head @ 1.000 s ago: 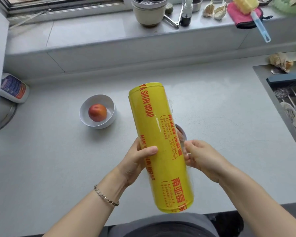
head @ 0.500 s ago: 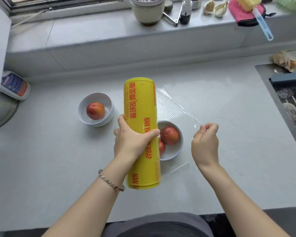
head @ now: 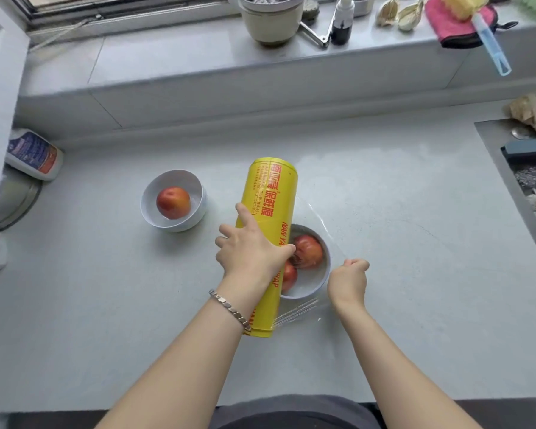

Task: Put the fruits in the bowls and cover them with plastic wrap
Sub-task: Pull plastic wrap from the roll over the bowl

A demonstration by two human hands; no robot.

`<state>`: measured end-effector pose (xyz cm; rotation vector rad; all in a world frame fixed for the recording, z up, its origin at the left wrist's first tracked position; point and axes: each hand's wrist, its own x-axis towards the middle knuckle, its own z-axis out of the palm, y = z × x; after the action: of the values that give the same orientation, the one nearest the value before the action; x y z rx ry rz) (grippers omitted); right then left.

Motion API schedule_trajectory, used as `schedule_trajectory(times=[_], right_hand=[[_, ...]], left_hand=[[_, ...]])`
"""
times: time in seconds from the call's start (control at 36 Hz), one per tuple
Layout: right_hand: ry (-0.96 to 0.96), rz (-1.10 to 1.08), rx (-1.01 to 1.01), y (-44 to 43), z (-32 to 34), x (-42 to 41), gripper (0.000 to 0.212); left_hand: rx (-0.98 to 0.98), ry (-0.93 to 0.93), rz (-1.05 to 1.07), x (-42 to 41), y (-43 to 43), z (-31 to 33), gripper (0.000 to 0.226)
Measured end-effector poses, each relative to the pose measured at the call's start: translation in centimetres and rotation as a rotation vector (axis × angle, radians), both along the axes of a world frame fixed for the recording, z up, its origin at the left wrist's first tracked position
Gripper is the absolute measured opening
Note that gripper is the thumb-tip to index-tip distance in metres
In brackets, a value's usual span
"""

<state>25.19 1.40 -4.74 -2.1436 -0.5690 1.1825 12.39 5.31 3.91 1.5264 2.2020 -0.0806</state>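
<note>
A large yellow roll of plastic wrap (head: 268, 209) lies lengthwise on the counter, just left of a white bowl (head: 319, 287) with two red fruits (head: 307, 250) in it. My left hand (head: 251, 252) grips the roll from above, thumb on its right side. A clear sheet of wrap (head: 322, 224) stretches from the roll over that bowl. My right hand (head: 348, 281) pinches the sheet's edge at the bowl's right rim. A second white bowl (head: 195, 212) holding one red fruit (head: 173, 202) stands uncovered to the left.
A plastic bottle (head: 33, 154) lies at the counter's far left. The sink (head: 526, 181) with a rack is at the right edge. A raised window ledge (head: 198, 57) behind carries a pot, a small bottle, a pink cloth and a brush.
The roll has come down from mid-air onto the counter beside the bowl. My right hand has drawn the sheet out and lowered it over the bowl of two fruits.
</note>
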Motion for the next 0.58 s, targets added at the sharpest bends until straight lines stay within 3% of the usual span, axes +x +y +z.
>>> schedule_trajectory(times=[0.14, 0.28, 0.33, 0.39, 0.47, 0.53, 0.58], right_hand=[[0.062, 0.065, -0.026, 0.0, -1.6, 0.2, 0.005], [0.293, -0.015, -0.002, -0.8, -1.5, 1.1, 0.016], [0.264, 0.018, -0.036, -1.2, -1.6, 1.8, 0.018], [0.104, 0.151, -0.078, -1.6, -1.5, 2.4, 0.015], [-0.032, 0.163, 0.001, -1.9, -0.6, 2.7, 0.006], [0.070, 0.151, 0.100, -1.5, 0.3, 2.1, 0.012], [0.105, 0.247, 0.137, -1.0, 0.7, 1.3, 0.022]], left_hand=[[-0.012, 0.002, -0.023, 0.0, -0.1, -0.1, 0.118], [-0.086, -0.124, -0.031, -1.2, 0.4, 0.1, 0.103], [-0.116, -0.222, -0.014, -1.6, 0.8, 0.1, 0.098], [-0.151, -0.353, 0.035, -2.2, 1.2, 0.0, 0.104], [-0.151, -0.578, 0.126, -3.0, 1.4, -0.2, 0.114], [-0.175, -0.703, 0.157, -3.6, 1.5, -0.4, 0.102], [-0.210, -0.820, 0.139, -4.2, 1.5, -0.3, 0.075]])
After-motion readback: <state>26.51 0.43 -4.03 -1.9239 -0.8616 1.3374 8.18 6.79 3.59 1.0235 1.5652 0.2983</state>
